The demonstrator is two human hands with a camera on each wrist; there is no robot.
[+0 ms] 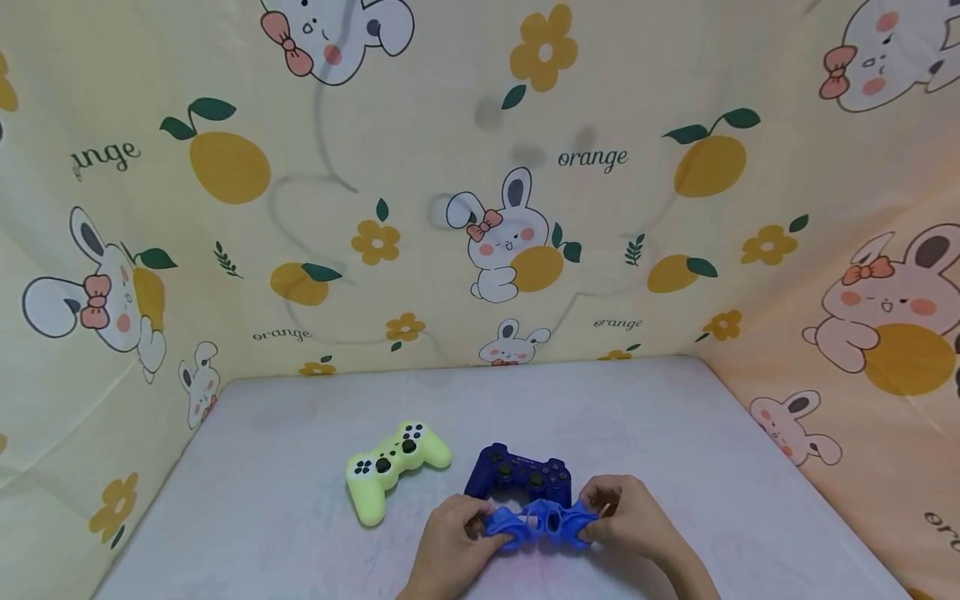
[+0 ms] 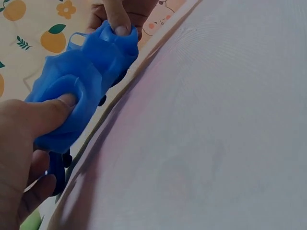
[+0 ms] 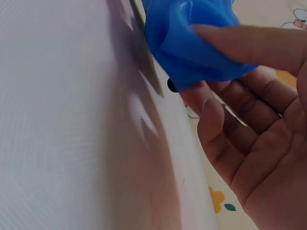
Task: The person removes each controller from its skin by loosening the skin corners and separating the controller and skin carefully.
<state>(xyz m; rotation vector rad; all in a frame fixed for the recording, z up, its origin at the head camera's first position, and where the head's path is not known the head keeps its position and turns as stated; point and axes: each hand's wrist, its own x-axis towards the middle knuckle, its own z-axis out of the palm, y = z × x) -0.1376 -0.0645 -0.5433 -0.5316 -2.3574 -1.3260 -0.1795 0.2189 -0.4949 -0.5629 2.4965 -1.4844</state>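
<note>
A soft blue silicone controller cover (image 1: 542, 522) is stretched between both hands, just in front of a dark blue game controller (image 1: 521, 473). My left hand (image 1: 456, 537) pinches its left end; in the left wrist view the thumb presses into the folded blue silicone cover (image 2: 67, 91). At the other end my right hand (image 1: 632, 518) pinches it, with thumb on top and fingers beneath in the right wrist view. The cover looks crumpled, with holes showing near its middle. The dark blue controller lies on the table, its front partly hidden by the cover and hands.
A game controller in a pale yellow-green cover (image 1: 393, 467) lies tilted on the white tabletop (image 1: 300, 450), left of the dark blue one. Printed cloth with rabbits and oranges (image 1: 420, 125) hangs behind the table and along both sides.
</note>
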